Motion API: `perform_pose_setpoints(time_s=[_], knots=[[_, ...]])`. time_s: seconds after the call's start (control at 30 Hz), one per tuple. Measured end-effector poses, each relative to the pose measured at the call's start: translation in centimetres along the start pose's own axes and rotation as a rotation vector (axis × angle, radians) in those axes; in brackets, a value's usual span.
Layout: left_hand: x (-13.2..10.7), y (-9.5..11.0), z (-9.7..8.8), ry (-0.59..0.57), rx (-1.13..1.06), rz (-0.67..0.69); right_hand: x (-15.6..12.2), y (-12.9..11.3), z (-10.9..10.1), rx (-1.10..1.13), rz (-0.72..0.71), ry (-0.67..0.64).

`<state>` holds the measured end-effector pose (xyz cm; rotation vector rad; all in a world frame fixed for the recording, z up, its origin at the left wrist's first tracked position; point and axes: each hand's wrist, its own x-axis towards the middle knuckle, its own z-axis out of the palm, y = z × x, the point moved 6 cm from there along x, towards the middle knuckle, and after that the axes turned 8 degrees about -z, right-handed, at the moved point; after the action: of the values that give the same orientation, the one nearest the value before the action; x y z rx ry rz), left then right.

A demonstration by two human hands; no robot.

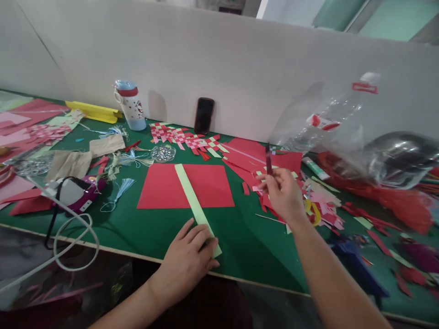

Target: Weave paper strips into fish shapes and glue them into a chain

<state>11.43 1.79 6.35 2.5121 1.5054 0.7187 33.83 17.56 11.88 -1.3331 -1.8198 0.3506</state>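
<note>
A long light green paper strip [192, 196] lies slantwise over a red paper sheet [216, 185] and reaches past its lower edge toward the table's front. My left hand [188, 256] grips the strip's near end, fingers over it and thumb beside the tip. Raised above the paper scraps to the right of the sheet, my right hand [283, 192] is closed on a dark, thin, blade-like thing [268, 159] that points upward; its exact kind is unclear. Beneath that hand are red, pink and green paper scraps [331, 214] and a yellow loop [314, 213].
Woven red-and-green paper pieces [185, 139], a phone [204, 115] and a bottle [132, 107] stand or lie near the wall. Tassels [122, 188], a purple device [82, 192] and a white cable [77, 242] are left. A plastic-wrapped dark object [401, 157] is right.
</note>
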Motion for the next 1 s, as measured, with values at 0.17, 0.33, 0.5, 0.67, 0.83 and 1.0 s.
perform_pose_setpoints(time_s=[0.17, 0.33, 0.5, 0.67, 0.83, 1.0], knots=[[-0.6, -0.7, -0.5, -0.118, -0.001, 0.072, -9.1, -1.2, 0.1, 0.005, 0.162, -0.108], [0.1, -1.6, -0.6, -0.211, 0.073, 0.042, -15.4, -2.9, 0.5, -0.148, 0.18, -0.279], [0.7, -1.8, 0.1, -0.214, 0.09, -0.005, -17.2, -3.8, 0.9, -0.235, 0.008, -0.315], [0.8, -1.8, 0.3, -0.221, 0.103, -0.025, -17.4, -3.7, 0.4, -0.328, -0.03, -0.311], [0.8, -1.6, -0.1, -0.164, 0.109, -0.013, -17.7, -4.2, 0.1, -0.36, -0.063, -0.278], [0.7, -1.7, 0.2, -0.188, 0.164, -0.021, -17.7, -5.0, 0.1, -0.37, -0.222, -0.256]])
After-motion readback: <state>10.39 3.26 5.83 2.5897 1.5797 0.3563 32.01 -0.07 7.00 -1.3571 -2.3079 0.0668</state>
